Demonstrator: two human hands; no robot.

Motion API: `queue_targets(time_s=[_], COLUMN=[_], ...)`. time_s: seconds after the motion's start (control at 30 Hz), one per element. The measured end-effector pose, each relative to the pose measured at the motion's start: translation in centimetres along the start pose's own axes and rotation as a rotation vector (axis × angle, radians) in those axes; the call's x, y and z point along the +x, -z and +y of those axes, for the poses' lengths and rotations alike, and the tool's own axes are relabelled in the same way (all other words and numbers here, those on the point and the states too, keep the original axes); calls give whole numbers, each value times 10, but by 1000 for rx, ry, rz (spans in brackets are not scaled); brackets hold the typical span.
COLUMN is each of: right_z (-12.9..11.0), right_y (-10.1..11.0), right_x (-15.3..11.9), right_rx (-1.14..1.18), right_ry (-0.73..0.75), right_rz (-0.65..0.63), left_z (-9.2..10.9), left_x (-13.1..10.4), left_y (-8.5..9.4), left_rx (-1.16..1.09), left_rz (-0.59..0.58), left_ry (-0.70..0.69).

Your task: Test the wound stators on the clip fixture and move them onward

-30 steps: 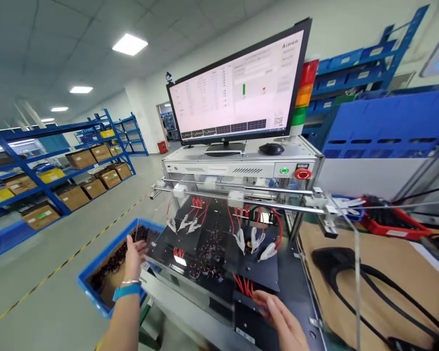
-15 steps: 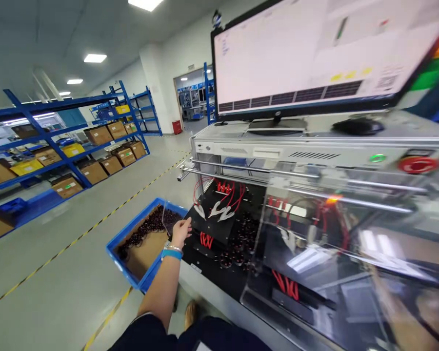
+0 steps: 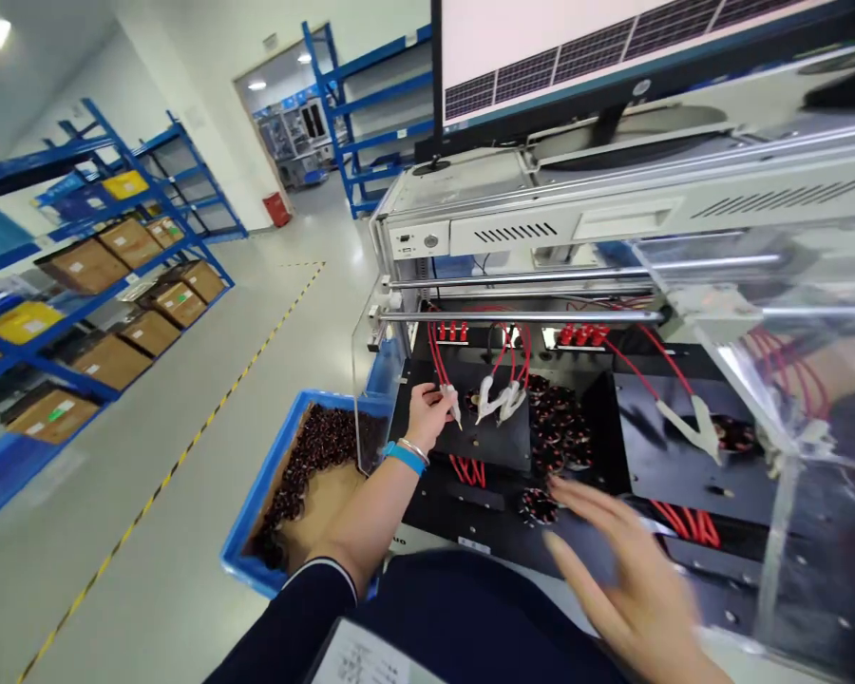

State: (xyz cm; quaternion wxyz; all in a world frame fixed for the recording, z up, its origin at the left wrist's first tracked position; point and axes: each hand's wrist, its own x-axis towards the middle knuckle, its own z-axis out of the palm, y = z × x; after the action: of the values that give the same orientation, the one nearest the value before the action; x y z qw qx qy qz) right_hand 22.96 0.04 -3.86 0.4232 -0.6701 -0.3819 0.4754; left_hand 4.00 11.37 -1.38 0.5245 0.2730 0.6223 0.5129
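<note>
My left hand point(image 3: 428, 416) pinches a white test clip point(image 3: 453, 404) on red wires at the left end of the black fixture plate point(image 3: 495, 445). Beside it, two more white clips point(image 3: 503, 399) rest on that plate. My right hand point(image 3: 627, 570), a little blurred, is open with fingers spread and holds nothing. Just left of its fingertips lies a round dark part point(image 3: 538, 506) with copper-red spots, apparently a wound coil. Behind it is a pile of similar round parts point(image 3: 560, 427). Another such part point(image 3: 732, 434) sits by a white clip point(image 3: 698, 427) on the right-hand plate.
A blue bin point(image 3: 238, 518) of the dark parts stands left of the bench. Clear guards point(image 3: 360, 418) and metal rails point(image 3: 527, 318) frame the fixtures, below a monitor point(image 3: 641, 88). Blue shelving point(image 3: 106, 142) with cartons is at the far left.
The view has turned right and come closer to the fixture. My left hand has reached the white clip and pinches it. My right hand has come from behind the clear cover to the coils.
</note>
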Motion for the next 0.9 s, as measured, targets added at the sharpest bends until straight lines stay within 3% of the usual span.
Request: queue_targets(time_s=[0.1,0.17,0.23,0.37,0.43,0.5,0.57,0.67,0.8,0.9], right_z=[-14,-24,-33,-54,-65,-76,-85,-93,-97,-98], right_y=[-31,-50,-60,-60,-58,-58,-60,-58,-49,-51], right_x=[28,61,91,121,126,131,138,147,142,130], right_rx=[190,270,296,257,185,57,-125,-365,-404,-444], right_ry=[99,1,-114,-233,-253,-214,-119,5,33,28], right_rz=[20,130,159,116,69,11,-22,56,197,129], left_z=[-2,-4,-4,8,16,20,20,17,19,23], left_x=[6,7,3,-12,-12,-5,7,20,21,23], left_y=[13,24,33,35,25,11,-3,-19,-26,-26], left_rx=[-39,10,134,445,511,521,518,462,315,309], left_rz=[-22,-8,1,89,1,-181,-278,-234,-262,-354], left_ry=[-31,-32,-90,-522,-660,-620,-502,-389,-303,-219])
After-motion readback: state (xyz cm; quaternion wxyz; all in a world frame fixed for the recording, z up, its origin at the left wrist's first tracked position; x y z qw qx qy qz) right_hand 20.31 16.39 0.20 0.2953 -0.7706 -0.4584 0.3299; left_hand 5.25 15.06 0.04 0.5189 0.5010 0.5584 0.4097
